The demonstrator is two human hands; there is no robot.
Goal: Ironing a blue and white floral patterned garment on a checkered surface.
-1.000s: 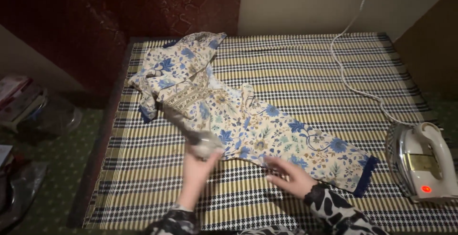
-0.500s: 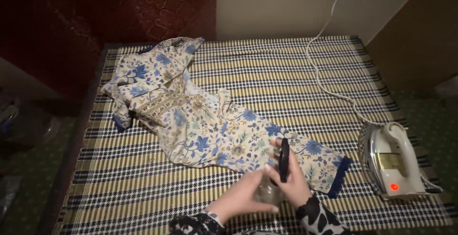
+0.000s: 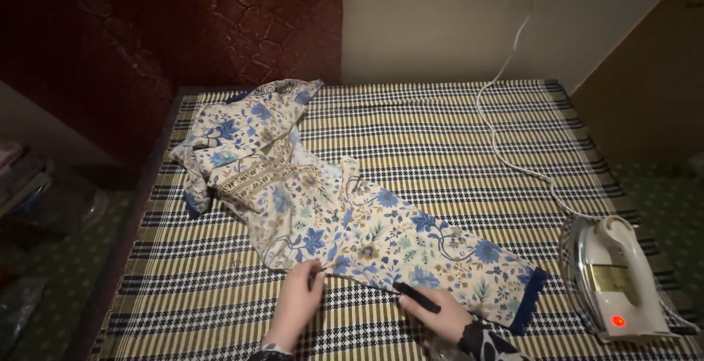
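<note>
1. A floral blue-and-cream garment [image 3: 352, 218] is lying spread diagonally across the striped, checked cloth [image 3: 455, 123] covering the worktop, its bunched upper part at the far left and its dark-blue hem at the near right.

2. The left hand [image 3: 295, 304] is now pinching the near edge of the garment between thumb and fingertips, fingers closed lightly on the fabric; half a second ago it was cupped around a small clear bottle at the near edge.

3. The right hand [image 3: 433, 313] is resting on the near edge of the garment further right, with a dark, slim, cap-like object [image 3: 416, 296] lying across its fingers. Whether the fingers are gripping it or it is merely resting there cannot be told.

4. The clear bottle is now sitting low by the right wrist, mostly out of the picture, where a moment ago it was held up between both hands.

5. Both hands are therefore back on the fabric along its near edge, which suggests the handling of the bottle is over and the straightening of the garment is resuming.

6. A white electric iron [image 3: 616, 277] is standing at the near right of the worktop, well apart from the garment, its red lamp glowing, and its white cord [image 3: 506, 148] is trailing away to the far wall.
</note>
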